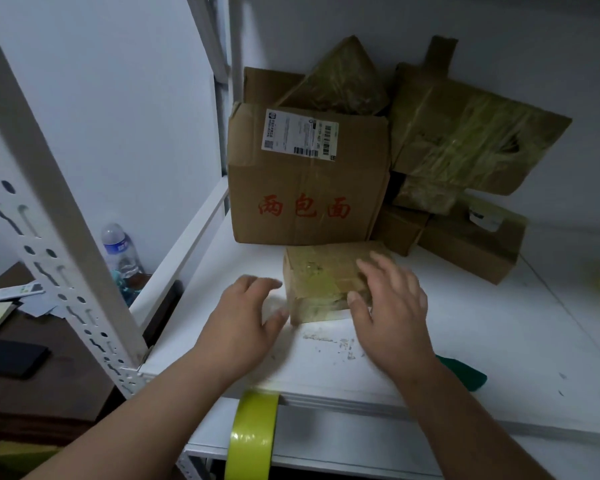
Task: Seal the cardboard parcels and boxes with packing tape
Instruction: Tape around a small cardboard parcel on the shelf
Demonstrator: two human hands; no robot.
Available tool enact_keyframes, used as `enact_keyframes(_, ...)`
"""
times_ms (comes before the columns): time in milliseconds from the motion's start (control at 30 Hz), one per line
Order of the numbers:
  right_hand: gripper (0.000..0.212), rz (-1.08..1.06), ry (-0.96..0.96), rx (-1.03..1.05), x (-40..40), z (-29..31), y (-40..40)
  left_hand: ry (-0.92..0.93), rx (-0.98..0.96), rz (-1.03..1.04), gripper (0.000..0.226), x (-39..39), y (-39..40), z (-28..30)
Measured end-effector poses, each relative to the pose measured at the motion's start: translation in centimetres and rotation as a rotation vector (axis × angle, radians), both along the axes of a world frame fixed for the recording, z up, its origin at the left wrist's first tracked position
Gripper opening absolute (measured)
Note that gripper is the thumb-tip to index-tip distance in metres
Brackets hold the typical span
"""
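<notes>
A small, tape-wrapped brown cardboard parcel [326, 284] is lying on the white shelf board [465, 334], just in front of the large brown cardboard box with red characters [305, 178]. The left hand [246, 323] is hovering just left of the parcel, fingers spread and holding nothing, while the right hand [392, 306] is resting its loosely spread fingers over the parcel's right end. A roll of yellow-green packing tape [253, 431] is hanging on the left forearm, well short of the parcel and below the shelf's front edge.
</notes>
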State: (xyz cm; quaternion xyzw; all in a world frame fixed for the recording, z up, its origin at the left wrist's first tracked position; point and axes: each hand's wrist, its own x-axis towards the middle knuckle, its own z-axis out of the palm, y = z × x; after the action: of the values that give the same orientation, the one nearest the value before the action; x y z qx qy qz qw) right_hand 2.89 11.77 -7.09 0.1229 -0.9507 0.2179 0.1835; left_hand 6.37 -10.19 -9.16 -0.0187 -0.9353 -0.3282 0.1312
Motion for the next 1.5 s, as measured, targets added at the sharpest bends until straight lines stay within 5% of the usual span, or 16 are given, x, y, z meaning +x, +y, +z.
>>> enact_keyframes(100, 0.064, 0.058, -0.202, 0.229, -2.1, 0.1, 1.1, -0.027, 0.009, -0.043, 0.071, -1.7, 1.6, 1.3)
enact_keyframes(200, 0.066, 0.083, -0.301, 0.338, -2.9, -0.6, 1.8, -0.163, -0.088, -0.084, 0.073, -3.2, 2.8, 1.4)
enact_keyframes(533, 0.065, 0.157, -0.238, 0.259, -3.7, -1.0, 2.6, -0.159, -0.188, -0.014, 0.081, -3.3, 3.9, -0.6)
enact_keyframes(600, 0.055, 0.17, -0.247, 0.115, -4.0, -0.5, 3.2, -0.193, -0.158, -0.002, 0.08, -3.2, 3.9, -0.5)
enact_keyframes(833, 0.072, 0.045, -0.48, -0.366, -4.2, 1.3, 6.2, -0.02, -0.008, -0.012, 0.066, -3.3, 4.9, 1.9)
enact_keyframes(1033, 0.055, 0.034, -0.307, -0.607, -1.9, 3.3, 11.4, 0.066, 0.086, -0.089, 0.065, -3.8, 8.6, 5.8)
enact_keyframes(1167, 0.045, -0.109, -0.264, -1.058, -0.1, 4.4, 16.0, -0.028, 0.246, -0.191, 0.061, -4.8, 12.5, 7.5)
enact_keyframes(1333, 0.048, -0.191, -0.548, -1.654, 2.4, 4.1, 22.0, -0.107, 0.249, -0.402, 0.063, -5.9, 18.7, 8.1)
enact_keyframes(1500, 0.039, -0.131, -0.453, -1.79, 5.9, 3.1, 28.2, -0.13, 0.331, -0.558, 0.072, -6.5, 25.2, 7.0)
